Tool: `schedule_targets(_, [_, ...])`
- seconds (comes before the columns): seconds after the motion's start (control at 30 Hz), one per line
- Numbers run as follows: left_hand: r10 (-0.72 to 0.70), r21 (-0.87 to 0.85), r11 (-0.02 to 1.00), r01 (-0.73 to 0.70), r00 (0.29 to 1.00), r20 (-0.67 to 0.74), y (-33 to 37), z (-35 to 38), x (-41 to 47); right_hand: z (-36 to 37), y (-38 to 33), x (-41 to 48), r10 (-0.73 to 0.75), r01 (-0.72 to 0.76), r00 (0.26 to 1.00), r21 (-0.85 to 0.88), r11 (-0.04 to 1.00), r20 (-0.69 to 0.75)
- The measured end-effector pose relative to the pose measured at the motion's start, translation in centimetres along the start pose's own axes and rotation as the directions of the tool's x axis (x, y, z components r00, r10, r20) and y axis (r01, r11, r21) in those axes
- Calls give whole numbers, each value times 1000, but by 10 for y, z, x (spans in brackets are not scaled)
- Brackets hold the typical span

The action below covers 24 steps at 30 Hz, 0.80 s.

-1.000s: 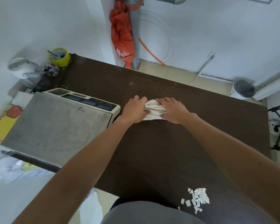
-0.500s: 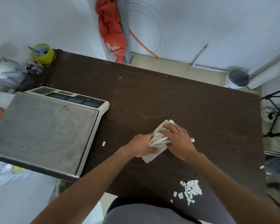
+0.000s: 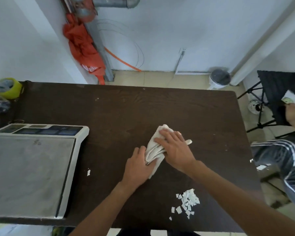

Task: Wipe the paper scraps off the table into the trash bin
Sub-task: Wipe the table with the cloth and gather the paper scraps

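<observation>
Worktop [image 3: 126, 108]: under both hands; near edge close to the pile, so risk of spilling onto the floor.
Weighing scale [image 3: 32, 167]: left of the hands; liable to trap the stray scrap [image 3: 88, 172].
Trash bin [image 3: 219, 78]: on the floor, well beyond the hands; probably unreachable by a direct sweep.
Left hand [image 3: 136, 166]: gripping the cloth [image 3: 153, 149].
Right hand [image 3: 174, 149]: pressing flat on it.
Paper scraps [image 3: 188, 200]: piled beside the right forearm; prone to scattering.

We see a dark brown wood-grain surface [image 3: 126, 113]. At its centre is an off-white crumpled cloth [image 3: 153, 150]; at five o'clock, bright white paper scraps [image 3: 187, 201]; at nine o'clock, a grey metal scale [image 3: 29, 171], white-cased; at eleven o'clock, a yellow-green tape roll [image 3: 10, 90].
</observation>
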<state>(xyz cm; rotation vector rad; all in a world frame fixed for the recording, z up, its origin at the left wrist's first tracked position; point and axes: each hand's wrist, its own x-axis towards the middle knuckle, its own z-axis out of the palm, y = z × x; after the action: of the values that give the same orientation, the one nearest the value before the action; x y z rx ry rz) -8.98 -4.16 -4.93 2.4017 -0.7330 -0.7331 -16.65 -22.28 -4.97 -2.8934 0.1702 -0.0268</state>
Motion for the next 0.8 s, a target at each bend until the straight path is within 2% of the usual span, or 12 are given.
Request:
schedule_targets(0.07, [-85, -62, 995, 78, 990, -116, -8, -7, 2, 3, -16, 34, -100, 101, 995, -62, 993, 16])
schedule_targets(0.17, [-236, -95, 971, 219, 935, -265, -22, -14, -2, 2, -43, 76, -178, 184, 974, -30, 982, 143])
schedule_targets(0.3, [-388, -186, 919, 348, 883, -263, -32, -18, 3, 13, -61, 104, -221, 235, 956, -52, 971, 193])
schedule_targets(0.47, [-319, -78, 948, 309, 910, -264, -24, -14, 31, 16, -40, 118, -164, 192, 962, -112, 975, 217])
schedule_targets(0.57, [-250, -16, 967, 255, 933, -259, -5, -11, 59, 9, -14, 124, -54, 76, 982, -116, 990, 182])
schedule_targets(0.8, [-24, 283, 955, 94, 970, -241, 42, 5, 128, 0, 65, 130, 181, -204, 966, 111, 973, 182])
